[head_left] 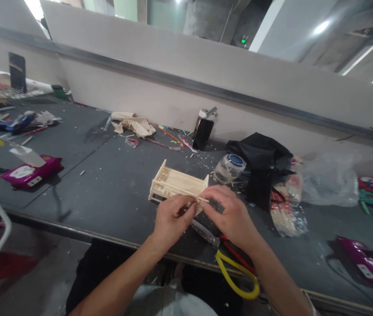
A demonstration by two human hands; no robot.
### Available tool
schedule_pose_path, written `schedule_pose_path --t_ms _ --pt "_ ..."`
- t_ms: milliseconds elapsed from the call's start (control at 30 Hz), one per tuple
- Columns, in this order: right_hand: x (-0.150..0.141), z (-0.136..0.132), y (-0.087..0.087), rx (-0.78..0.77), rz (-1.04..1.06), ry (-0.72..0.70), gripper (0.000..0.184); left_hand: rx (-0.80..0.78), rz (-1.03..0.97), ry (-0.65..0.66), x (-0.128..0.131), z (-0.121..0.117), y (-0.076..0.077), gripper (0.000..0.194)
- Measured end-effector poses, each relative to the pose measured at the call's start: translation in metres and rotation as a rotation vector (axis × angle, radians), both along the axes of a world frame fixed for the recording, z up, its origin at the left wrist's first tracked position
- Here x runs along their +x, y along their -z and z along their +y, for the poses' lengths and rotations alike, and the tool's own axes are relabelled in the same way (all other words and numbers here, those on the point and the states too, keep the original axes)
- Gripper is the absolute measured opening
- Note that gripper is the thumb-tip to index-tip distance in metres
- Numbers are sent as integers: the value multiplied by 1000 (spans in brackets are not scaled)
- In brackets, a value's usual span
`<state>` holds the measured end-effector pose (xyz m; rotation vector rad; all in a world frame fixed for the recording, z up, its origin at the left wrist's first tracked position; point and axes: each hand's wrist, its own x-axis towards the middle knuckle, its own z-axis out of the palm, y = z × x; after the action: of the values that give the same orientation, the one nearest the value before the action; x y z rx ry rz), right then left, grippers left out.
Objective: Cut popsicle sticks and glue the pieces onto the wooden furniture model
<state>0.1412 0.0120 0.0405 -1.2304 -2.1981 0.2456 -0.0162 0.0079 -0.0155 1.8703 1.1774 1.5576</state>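
Slatted wooden model (182, 182), pale and boxy, stands just beyond the left hand (172, 216) and right hand (228, 213). Both angle inward, the right thumb and fingers pinching a thin, straight stick (203, 199); left fingertips meet beside it, their hold unclear.

We lose part of the wooden model (181, 182) behind left hand (172, 217) and right hand (231, 215); table's (107, 184) right end out of view.
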Motion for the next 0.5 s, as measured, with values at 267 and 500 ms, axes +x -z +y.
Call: schedule_pose_path --t_ms 267,500 --pt "-2 -2 -1 -5 -15 27 7 -13 2 1 1 0 0 10" --pt "-2 -1 0 -10 -12 19 7 -22 0 -5 1 0 -1 10"
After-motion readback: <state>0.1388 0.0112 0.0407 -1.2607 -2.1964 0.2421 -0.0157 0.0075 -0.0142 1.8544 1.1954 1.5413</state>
